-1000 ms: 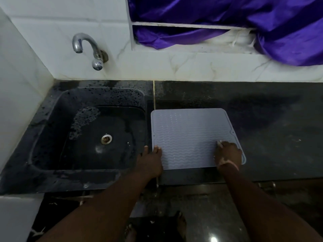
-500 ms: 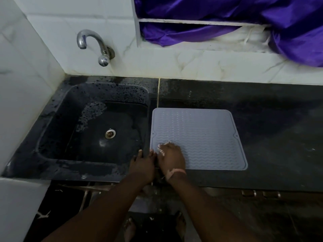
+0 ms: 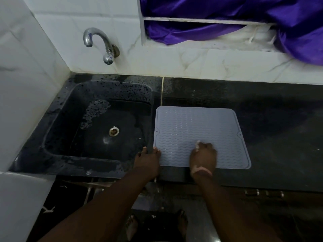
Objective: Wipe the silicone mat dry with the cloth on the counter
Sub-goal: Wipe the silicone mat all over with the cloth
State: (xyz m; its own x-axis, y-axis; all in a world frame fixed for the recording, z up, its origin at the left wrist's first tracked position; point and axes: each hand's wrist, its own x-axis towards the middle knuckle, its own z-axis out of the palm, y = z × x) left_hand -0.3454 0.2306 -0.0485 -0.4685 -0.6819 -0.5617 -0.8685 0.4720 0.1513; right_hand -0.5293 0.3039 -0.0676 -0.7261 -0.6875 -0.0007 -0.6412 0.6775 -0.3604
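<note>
A pale grey silicone mat (image 3: pixel 195 126) with a wavy ribbed surface lies flat on the dark counter, just right of the sink. My right hand (image 3: pixel 203 157) presses down on the mat's near middle, fingers curled over a small pale cloth (image 3: pixel 197 144). Only a white scrap of the cloth shows past my fingertips; the hand hides the remainder. My left hand (image 3: pixel 148 159) lies flat at the mat's near left corner, with its fingertips touching the mat's edge and the sink rim.
A black sink (image 3: pixel 97 123) with a drain (image 3: pixel 114 131) lies left of the mat, under a chrome tap (image 3: pixel 103 44). The dark counter (image 3: pixel 279 130) stretches to the right. Purple fabric (image 3: pixel 244 16) hangs above the white tiled wall. My feet show on the floor below.
My right hand swept from the mat's near right corner to its near left corner, then back toward the near middle. My left hand stayed at the near left corner.
</note>
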